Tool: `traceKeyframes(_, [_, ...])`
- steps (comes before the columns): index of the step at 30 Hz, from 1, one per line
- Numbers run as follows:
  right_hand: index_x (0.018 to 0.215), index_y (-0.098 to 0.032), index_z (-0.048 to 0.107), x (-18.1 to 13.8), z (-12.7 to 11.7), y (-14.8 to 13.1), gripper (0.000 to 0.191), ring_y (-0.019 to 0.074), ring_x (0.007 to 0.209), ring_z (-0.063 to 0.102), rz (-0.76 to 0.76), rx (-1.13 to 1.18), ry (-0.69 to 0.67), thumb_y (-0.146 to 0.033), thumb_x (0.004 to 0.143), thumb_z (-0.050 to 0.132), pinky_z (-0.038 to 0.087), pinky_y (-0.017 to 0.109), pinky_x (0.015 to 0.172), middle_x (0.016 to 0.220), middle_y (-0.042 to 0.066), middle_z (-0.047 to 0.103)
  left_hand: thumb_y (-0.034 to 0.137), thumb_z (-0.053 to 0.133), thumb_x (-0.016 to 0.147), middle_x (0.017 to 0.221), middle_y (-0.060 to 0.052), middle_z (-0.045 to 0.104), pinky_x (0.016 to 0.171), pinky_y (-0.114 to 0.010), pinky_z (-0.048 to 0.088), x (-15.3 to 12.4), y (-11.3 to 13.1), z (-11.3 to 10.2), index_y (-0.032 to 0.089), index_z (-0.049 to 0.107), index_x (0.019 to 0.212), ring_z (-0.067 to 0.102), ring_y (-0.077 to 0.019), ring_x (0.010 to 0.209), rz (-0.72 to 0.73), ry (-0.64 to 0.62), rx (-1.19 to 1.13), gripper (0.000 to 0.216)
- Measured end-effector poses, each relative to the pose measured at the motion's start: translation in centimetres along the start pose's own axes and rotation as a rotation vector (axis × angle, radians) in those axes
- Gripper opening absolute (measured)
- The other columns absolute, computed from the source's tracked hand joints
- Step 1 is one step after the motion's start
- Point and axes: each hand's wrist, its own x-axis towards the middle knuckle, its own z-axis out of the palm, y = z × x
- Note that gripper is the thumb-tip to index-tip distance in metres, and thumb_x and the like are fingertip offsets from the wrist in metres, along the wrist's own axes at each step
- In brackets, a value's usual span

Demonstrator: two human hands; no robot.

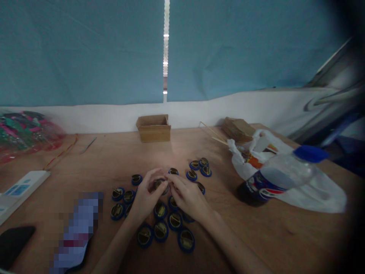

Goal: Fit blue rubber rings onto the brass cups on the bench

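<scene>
My left hand pinches one pin-back badge, my right hand meets its edge, grip unclear, and other blue-rimmed badges lie around both; which are finished I cannot tell.

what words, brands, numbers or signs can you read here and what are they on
Blue-capped clear plastic bottle: probably "pepsi", in blurred white lettering beside a red, white and blue emblem.
Long white plastic block with blue labels: too blurred to read.
Long bluish pixelated object: any text is hidden.
White plastic bag with an orange patch: too blurred to read.
Round blue-rimmed discs: no lettering discernible.
</scene>
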Motion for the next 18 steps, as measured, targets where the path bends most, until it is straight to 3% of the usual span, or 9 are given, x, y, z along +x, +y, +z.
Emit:
traceKeyframes(3, [0.122,-0.020,0.052,0.1,-0.5,0.4,0.034,0.0193,0.096,0.064,0.071,-0.008,0.069,-0.013,0.090,0.044,0.051,0.032,0.081,0.111,0.007,0.066,0.033,0.064,0.080,0.092,-0.007,0.069,0.081,-0.031,0.051,0.2,-0.2,-0.2,0.016,0.054,0.115,0.065,-0.0184,0.088,-0.055,0.115,0.011,0.040])
traceKeyframes(6, [0.107,-0.018,0.060,0.3,-1.4,1.1,0.022,0.0187,0.081,0.065,0.169,-0.024,0.143,-0.018,0.092,0.044,0.050,0.030,0.071,0.095,0.007,0.069,0.037,0.063,0.079,0.095,-0.008,0.070,0.080,-0.030,0.051,0.4,-0.4,-0.2,0.014,0.061,0.105,0.065,-0.0192,0.089,-0.104,0.175,0.002,0.034])
traceKeyframes(12, [0.098,-0.017,0.061,0.7,-2.2,2.0,0.018,0.0179,0.072,0.062,0.250,-0.099,0.191,-0.020,0.091,0.045,0.046,0.028,0.066,0.083,0.006,0.067,0.034,0.070,0.071,0.104,-0.009,0.067,0.083,-0.033,0.052,0.6,-0.3,-0.5,0.014,0.062,0.104,0.063,-0.0211,0.098,-0.178,0.079,-0.028,0.040])
traceKeyframes(15, [0.095,-0.017,0.061,0.7,-2.1,2.0,0.018,0.0174,0.069,0.061,0.259,-0.121,0.153,-0.021,0.092,0.044,0.044,0.028,0.064,0.080,0.006,0.066,0.024,0.076,0.064,0.104,-0.009,0.067,0.090,-0.033,0.050,0.7,-0.5,-1.0,0.014,0.060,0.105,0.063,-0.0206,0.099,-0.115,0.067,0.064,0.045])
traceKeyframes(18, [0.091,-0.017,0.061,0.6,-2.0,2.0,0.019,0.0173,0.067,0.060,0.256,-0.140,0.110,-0.022,0.092,0.043,0.042,0.027,0.062,0.077,0.005,0.065,0.025,0.070,0.070,0.102,-0.007,0.067,0.086,-0.033,0.051,0.6,-0.8,-1.2,0.016,0.060,0.105,0.065,-0.0204,0.095,-0.030,0.084,0.204,0.037])
